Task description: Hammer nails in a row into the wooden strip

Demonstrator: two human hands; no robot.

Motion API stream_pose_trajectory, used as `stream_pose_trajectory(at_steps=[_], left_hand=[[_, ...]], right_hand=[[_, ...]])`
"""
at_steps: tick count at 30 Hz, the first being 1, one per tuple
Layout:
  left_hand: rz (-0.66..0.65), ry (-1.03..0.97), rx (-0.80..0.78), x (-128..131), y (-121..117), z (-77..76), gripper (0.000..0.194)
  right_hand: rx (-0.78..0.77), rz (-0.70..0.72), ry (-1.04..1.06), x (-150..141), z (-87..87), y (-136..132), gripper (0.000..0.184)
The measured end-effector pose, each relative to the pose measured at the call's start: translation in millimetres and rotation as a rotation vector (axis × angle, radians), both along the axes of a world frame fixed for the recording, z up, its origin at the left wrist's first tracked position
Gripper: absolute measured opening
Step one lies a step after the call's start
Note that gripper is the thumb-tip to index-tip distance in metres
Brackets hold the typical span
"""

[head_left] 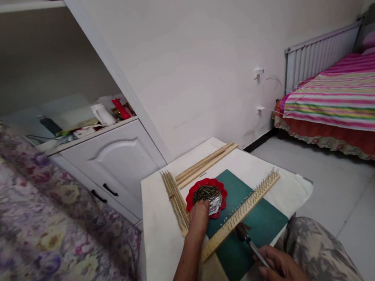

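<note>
My left hand reaches into a red dish full of small dark nails, fingers curled down at its near rim. What the fingers hold is hidden. My right hand grips a small hammer by its handle, the head resting near a wooden strip studded with a row of upright nails. The strip lies diagonally across a green mat on a white table.
A bundle of thin wooden strips lies left of the dish, and two more strips lie at the table's far edge. A floral sofa is on the left, a white cabinet behind, a striped bed at right.
</note>
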State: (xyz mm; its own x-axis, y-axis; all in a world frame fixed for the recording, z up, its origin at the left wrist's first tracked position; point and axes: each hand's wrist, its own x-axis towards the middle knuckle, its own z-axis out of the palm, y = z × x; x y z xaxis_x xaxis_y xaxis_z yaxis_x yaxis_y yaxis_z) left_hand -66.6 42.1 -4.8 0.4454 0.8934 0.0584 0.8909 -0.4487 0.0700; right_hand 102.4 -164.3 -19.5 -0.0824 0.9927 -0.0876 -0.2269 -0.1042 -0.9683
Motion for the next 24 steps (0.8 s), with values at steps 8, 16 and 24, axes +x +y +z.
stream_pose_trajectory(at_steps=[8,16,24], left_hand=[[-0.057,-0.302,0.033,-1.1,-43.9,16.5,0.02],[-0.402,-0.636,-0.286,5.8,-144.7,-8.0,0.014],[-0.177,-0.967,-0.496,16.8,-160.5,-19.7,0.005]], right_hand=[[0.008,-0.128,-0.013,-5.2,-1.2,-1.2,0.034],[-0.037,-0.226,-0.04,-3.1,0.7,2.9,0.027],[-0.047,-0.248,-0.002,-3.1,3.0,-4.2,0.03]])
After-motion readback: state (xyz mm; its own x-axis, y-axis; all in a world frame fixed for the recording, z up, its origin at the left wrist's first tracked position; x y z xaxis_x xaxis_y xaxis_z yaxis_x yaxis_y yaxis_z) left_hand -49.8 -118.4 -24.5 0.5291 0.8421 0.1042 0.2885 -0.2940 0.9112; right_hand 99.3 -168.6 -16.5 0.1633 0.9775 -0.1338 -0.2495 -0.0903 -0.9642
